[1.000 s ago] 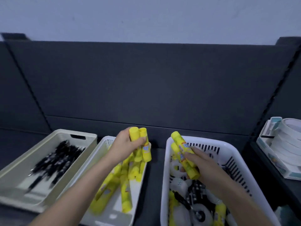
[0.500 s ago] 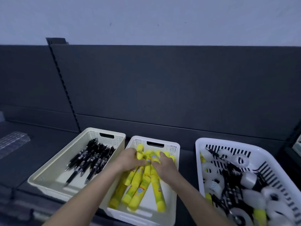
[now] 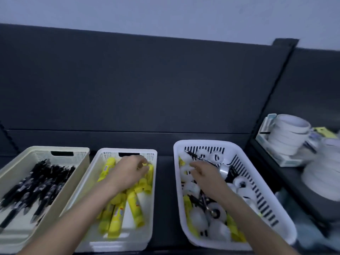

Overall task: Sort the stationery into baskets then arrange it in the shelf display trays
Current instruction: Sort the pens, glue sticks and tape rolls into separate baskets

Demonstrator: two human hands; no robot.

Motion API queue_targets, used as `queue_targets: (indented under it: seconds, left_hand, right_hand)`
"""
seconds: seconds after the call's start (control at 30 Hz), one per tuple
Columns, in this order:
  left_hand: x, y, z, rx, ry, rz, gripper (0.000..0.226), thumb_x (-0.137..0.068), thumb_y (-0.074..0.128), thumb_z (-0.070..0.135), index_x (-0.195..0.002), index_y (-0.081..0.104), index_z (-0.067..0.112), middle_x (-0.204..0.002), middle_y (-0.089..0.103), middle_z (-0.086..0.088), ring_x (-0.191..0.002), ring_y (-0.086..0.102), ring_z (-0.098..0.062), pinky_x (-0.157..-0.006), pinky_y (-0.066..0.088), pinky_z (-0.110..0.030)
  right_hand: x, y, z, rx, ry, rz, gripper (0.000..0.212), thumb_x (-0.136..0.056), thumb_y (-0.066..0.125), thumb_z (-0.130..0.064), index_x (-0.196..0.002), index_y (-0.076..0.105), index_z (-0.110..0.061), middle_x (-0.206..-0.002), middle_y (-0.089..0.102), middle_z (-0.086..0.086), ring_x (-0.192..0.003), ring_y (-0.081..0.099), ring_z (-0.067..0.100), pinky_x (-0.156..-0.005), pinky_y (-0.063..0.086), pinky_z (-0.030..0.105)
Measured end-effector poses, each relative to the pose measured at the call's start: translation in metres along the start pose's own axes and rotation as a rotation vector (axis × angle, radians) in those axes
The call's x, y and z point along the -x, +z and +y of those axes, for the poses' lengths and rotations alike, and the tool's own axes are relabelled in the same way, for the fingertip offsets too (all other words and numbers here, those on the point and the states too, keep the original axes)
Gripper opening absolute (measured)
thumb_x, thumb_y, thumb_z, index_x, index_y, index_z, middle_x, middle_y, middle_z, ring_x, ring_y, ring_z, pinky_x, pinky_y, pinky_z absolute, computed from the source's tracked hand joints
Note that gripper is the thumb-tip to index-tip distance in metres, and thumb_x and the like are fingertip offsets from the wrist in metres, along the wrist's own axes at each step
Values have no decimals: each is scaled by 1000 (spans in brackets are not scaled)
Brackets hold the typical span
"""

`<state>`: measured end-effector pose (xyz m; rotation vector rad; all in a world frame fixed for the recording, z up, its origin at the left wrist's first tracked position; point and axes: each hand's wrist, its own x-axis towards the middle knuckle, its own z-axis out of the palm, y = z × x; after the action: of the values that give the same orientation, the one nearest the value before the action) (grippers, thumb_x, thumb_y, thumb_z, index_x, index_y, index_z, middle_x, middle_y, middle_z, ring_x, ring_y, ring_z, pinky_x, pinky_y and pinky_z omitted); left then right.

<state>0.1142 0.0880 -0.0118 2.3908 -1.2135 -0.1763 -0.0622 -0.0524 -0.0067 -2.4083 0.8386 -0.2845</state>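
Sitting side by side on the dark shelf (image 3: 163, 181) are three baskets. The beige basket (image 3: 24, 153) on the left holds only black pens (image 3: 36, 184), lying roughly parallel. The middle white basket (image 3: 110, 151) holds only yellow glue sticks (image 3: 117, 216), piled lengthwise with a few caps pointing toward the far wall. The slotted white basket (image 3: 239, 150) on the right is a mix: white tape rolls (image 3: 241, 183), a few loose pens (image 3: 198, 157) and some stray glue sticks (image 3: 187, 203) along its left side. Further right, on a neighbouring shelf, stands a stack of large tape rings (image 3: 287, 137), blurred.

The left hand (image 3: 127, 172) hangs over the far end of the middle basket, fingers curled down onto the glue sticks there; blur hides whether it grips one or merely touches them. The right hand (image 3: 206, 175) is inside the slotted basket, fingers loosely stretched toward the tape rolls at its far left, with nothing visibly in its grasp.

Half a second ago both hands were together in the middle basket, laying glue sticks down. Since then the right hand has crossed over into the mixed basket, while the left has stayed where it was. The view has also swung right, bringing the tape rings into sight.
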Motion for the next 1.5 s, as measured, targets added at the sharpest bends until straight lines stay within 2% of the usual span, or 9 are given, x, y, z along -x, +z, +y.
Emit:
queue_targets:
  seconds: [0.17,0.3,0.5,0.63,0.8,0.93,1.1,1.27,1.5]
  left_hand:
    - [-3,23,51,54,131,-99,24,-92,51,23,-109,64,12,-102,68,-5,-98,60,-22,-83,46,-29]
    - [-7,44,81,10,232,-227,27,-91,49,22,-110,62,9,-104,67,-9,-100,60,-25,-85,48,-35]
    - [-12,64,126,-511,375,-681,71,-79,63,52,-140,35,32,-134,44,-2,-119,48,-24,-76,38,-31]
    - [-21,74,139,-522,315,-681,43,-78,70,39,-113,62,15,-118,58,-4,-89,55,-21,-67,42,-30]
    - [-37,80,134,-405,281,-689,23,-74,74,23,-88,59,13,-101,65,-7,-80,52,-20,-67,42,-30]
    - [-44,77,135,-378,303,-582,19,-74,73,18,-84,57,16,-84,55,-2,-77,49,-19,-63,39,-28]
    - [-52,77,139,-288,281,-292,17,-76,65,8,-86,56,18,-95,59,-2,-87,52,-20,-65,40,-27]
    - [-35,77,131,-493,288,-304,57,-83,63,28,-136,42,26,-152,22,-7,-140,22,-26,-112,27,-37]
    - [0,71,134,-758,334,-317,26,-92,45,26,-92,64,9,-99,65,-9,-100,56,-26,-89,30,-30]
  right_hand:
    - [13,-38,59,138,138,-30,30,-97,42,-15,-107,59,7,-105,63,24,-100,58,37,-80,46,39]
    - [22,-53,94,308,129,-207,38,-93,50,-25,-129,51,-12,-133,52,5,-117,52,20,-89,44,27]
    - [12,-30,107,658,7,-303,37,-89,53,-29,-124,51,-16,-117,49,4,-105,51,22,-78,40,27]
    - [-16,-32,112,454,62,-184,38,-86,62,-27,-58,38,-15,-65,36,-2,-57,39,12,-48,27,20]
    - [-14,-49,122,254,17,-74,37,-88,59,-25,-123,55,-13,-122,52,5,-111,54,18,-86,42,22]
    - [12,-52,131,414,-178,-333,16,-88,53,-14,-90,69,-18,-91,62,-4,-79,55,7,-63,41,12]
    - [15,-36,123,670,-340,-494,34,-85,52,-14,-117,60,-23,-120,54,5,-112,47,25,-92,42,42]
    - [4,-41,120,636,-260,-403,29,-83,61,-29,-109,58,-16,-110,58,5,-103,54,24,-81,36,32]
    - [18,-80,103,367,-162,-201,20,-88,60,-29,-91,43,-21,-79,48,-5,-71,47,12,-55,33,22]
